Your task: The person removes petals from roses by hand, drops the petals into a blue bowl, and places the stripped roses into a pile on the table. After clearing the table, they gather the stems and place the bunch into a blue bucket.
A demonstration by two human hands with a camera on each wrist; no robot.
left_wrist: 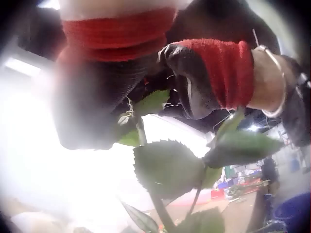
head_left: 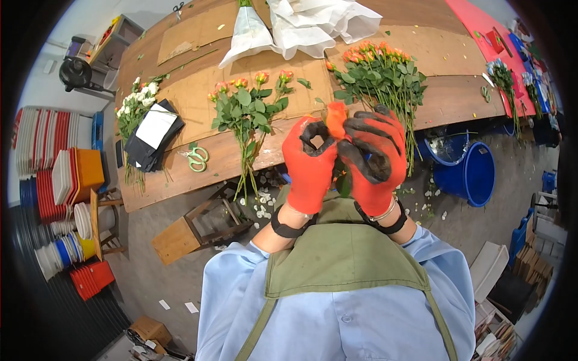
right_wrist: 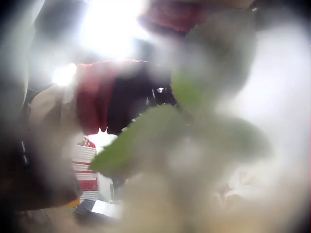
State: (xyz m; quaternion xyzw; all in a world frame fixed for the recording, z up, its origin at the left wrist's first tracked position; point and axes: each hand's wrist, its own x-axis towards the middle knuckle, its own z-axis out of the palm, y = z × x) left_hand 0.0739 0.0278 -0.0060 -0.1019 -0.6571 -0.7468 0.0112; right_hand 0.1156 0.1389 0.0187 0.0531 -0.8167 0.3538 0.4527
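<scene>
Before my chest, above the table's near edge, an orange rose (head_left: 335, 117) is between my two hands. Both wear red gloves with dark palms and fingers. My left hand (head_left: 308, 162) pinches the rose from the left, its thumb and forefinger bent into a ring. On the other side, my right hand (head_left: 376, 159) curls its fingers at the bloom. The stem with its serrated leaves (left_wrist: 167, 167) hangs below the hands in the left wrist view. Blurred green leaves (right_wrist: 141, 138) cover much of the right wrist view.
Orange roses lie in a small bunch (head_left: 250, 111) and a larger one (head_left: 382, 72) on the cardboard-covered table (head_left: 271, 157). Left are green-handled scissors (head_left: 197, 157) and white flowers (head_left: 138, 99). White wrapping paper (head_left: 319, 27) lies behind. Blue buckets (head_left: 460, 177) and a wooden stool (head_left: 180, 237) stand on the floor.
</scene>
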